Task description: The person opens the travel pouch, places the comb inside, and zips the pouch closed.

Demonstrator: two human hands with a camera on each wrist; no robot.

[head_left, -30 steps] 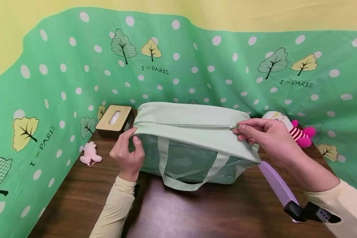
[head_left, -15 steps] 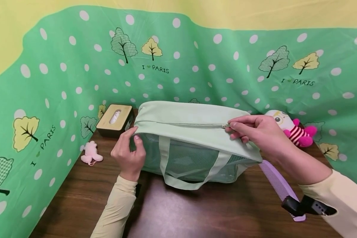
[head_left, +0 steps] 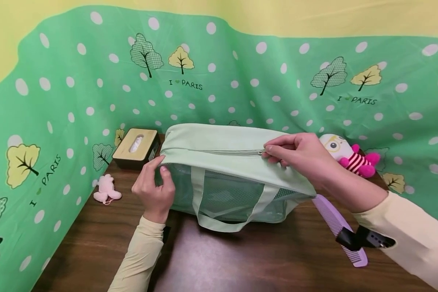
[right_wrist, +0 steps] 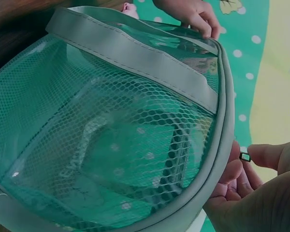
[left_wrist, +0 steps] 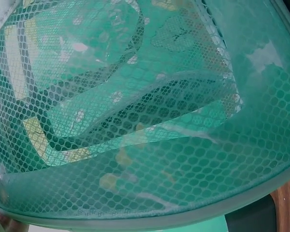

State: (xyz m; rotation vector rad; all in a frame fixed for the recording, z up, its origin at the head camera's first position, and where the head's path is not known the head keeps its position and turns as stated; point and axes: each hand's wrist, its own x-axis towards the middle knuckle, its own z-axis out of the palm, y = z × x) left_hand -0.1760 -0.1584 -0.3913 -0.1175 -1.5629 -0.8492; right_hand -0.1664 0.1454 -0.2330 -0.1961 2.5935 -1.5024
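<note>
A pale green bag point(head_left: 219, 138) with clear and mesh sides stands upright on the table; its front handle point(head_left: 222, 225) hangs down. My left hand point(head_left: 155, 188) grips the bag's left top corner between thumb and fingers; in the right wrist view that hand point(right_wrist: 195, 14) shows at the far end of the rim. My right hand point(head_left: 299, 152) pinches the metal zipper pull point(right_wrist: 245, 156) between thumb and index finger, right of the middle of the top zipper point(head_left: 230, 153). The left wrist view is filled by the mesh side point(left_wrist: 135, 145).
A wood-topped tissue box point(head_left: 136, 146) stands behind left, with a small pink plush point(head_left: 107, 188) in front of it. At the right are a plush toy with striped clothing point(head_left: 352, 162) and a purple comb point(head_left: 330, 215), partly under my right wrist. Green printed cloth point(head_left: 219, 93) encloses the table's back.
My right hand has drawn the zipper pull leftward along the bag's top. The left hand keeps its grip on the corner, and more of the plush toy and comb shows.
</note>
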